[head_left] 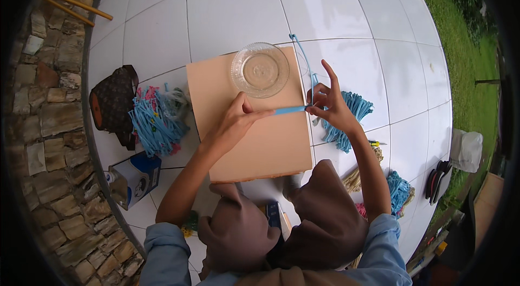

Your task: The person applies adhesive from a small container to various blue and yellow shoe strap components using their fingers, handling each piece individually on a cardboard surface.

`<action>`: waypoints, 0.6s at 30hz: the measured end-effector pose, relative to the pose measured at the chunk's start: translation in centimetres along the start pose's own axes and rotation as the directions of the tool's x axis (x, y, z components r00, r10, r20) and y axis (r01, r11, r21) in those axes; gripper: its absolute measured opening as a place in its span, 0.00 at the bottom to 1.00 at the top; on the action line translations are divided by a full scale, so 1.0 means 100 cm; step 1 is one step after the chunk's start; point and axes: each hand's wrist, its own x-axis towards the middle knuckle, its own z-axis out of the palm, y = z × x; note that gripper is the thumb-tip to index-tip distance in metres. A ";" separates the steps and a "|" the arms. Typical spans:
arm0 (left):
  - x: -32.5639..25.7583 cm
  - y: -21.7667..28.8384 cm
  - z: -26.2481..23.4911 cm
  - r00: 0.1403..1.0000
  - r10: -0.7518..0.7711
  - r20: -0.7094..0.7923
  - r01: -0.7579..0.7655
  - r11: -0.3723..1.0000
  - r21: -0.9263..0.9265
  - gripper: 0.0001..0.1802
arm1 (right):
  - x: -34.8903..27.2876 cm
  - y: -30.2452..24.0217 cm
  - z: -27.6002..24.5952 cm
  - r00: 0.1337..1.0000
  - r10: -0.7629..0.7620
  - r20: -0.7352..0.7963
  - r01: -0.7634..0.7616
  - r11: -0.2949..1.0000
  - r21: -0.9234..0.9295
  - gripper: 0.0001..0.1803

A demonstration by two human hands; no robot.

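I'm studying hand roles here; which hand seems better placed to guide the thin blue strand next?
Probably the right hand: it pinches the right end of the flat blue strip, close beside the thin blue strand. The left hand holds the strip's other end, farther from the strand.

White tiles cover the floor (227, 10). Stonework (54, 107) runs down the frame's left side, with yellow poles (76, 2) at upper left. A patterned brown bag (112, 99) sits centre left, a tin (132, 178) below it. Far right: dark slippers (437, 183), a white sack (467, 150), grass (460, 42).
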 end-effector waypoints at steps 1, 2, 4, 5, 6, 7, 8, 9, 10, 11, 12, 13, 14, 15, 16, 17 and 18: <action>0.001 0.000 0.000 1.000 0.009 0.011 -0.009 1.000 0.009 0.24 | 0.001 0.001 0.000 1.000 -0.013 0.002 0.013 1.000 -0.005 0.57; 0.002 0.000 -0.001 1.000 0.018 0.019 -0.018 1.000 0.020 0.25 | 0.003 0.001 -0.001 1.000 -0.028 0.007 0.028 1.000 -0.010 0.56; 0.002 0.001 -0.003 0.999 0.016 0.035 -0.018 0.999 0.030 0.26 | 0.006 0.001 -0.002 1.000 -0.021 0.019 0.021 1.000 -0.007 0.56; 0.002 0.002 -0.005 0.999 0.015 0.042 -0.017 0.999 0.036 0.26 | 0.008 0.001 -0.002 0.999 -0.018 0.026 0.018 1.000 -0.005 0.56; 0.003 0.003 -0.005 0.995 -0.068 0.078 0.069 0.998 -0.013 0.26 | 0.008 0.002 -0.002 0.999 -0.025 0.029 0.025 1.000 -0.012 0.56; 0.005 0.004 -0.006 0.982 -0.149 0.118 0.157 0.986 -0.058 0.26 | 0.009 0.003 -0.002 0.999 -0.031 0.032 0.031 0.999 -0.020 0.56; 0.006 0.005 -0.007 0.967 -0.204 0.153 0.219 0.972 -0.087 0.26 | 0.009 0.003 -0.003 0.999 -0.036 0.034 0.037 0.999 -0.030 0.55; 0.008 0.006 -0.008 0.948 -0.258 0.188 0.282 0.953 -0.112 0.26 | 0.009 0.004 -0.003 0.999 -0.029 0.034 0.030 0.999 -0.032 0.55; 0.010 0.008 -0.009 0.932 -0.291 0.216 0.321 0.939 -0.120 0.26 | 0.009 0.004 -0.002 0.999 -0.021 0.035 0.022 0.999 -0.033 0.55; 0.009 0.008 -0.010 0.941 -0.260 0.219 0.281 0.957 -0.070 0.25 | 0.010 0.004 -0.002 0.999 -0.015 0.036 0.016 0.999 -0.034 0.55; 0.009 0.008 -0.010 0.948 -0.228 0.222 0.239 0.971 -0.021 0.25 | 0.010 0.005 -0.002 0.999 -0.014 0.033 0.014 1.000 -0.011 0.55; 0.005 0.006 -0.010 0.969 -0.128 0.211 0.112 0.990 0.088 0.24 | 0.009 0.007 -0.002 0.999 -0.012 0.030 0.012 1.000 0.013 0.55; 0.003 0.005 -0.010 0.977 -0.024 0.212 -0.018 0.981 0.194 0.24 | 0.009 0.007 -0.003 1.000 -0.011 0.026 0.010 0.999 0.035 0.55; 0.003 0.007 -0.008 0.983 -0.019 0.184 -0.020 0.978 0.206 0.23 | 0.008 0.007 -0.003 1.000 -0.012 0.014 0.012 0.999 0.042 0.55; 0.004 0.011 -0.006 0.987 -0.013 0.157 -0.022 0.976 0.218 0.22 | 0.007 0.007 -0.003 1.000 -0.014 0.002 0.014 0.999 0.049 0.55; 0.004 0.012 -0.005 0.992 -0.008 0.129 -0.023 0.973 0.232 0.21 | 0.007 0.008 -0.003 1.000 -0.017 -0.009 0.017 0.998 0.058 0.55; 0.004 0.012 -0.004 0.989 0.004 0.148 -0.039 0.972 0.230 0.23 | 0.007 0.009 -0.004 1.000 -0.019 -0.004 0.019 0.998 0.068 0.55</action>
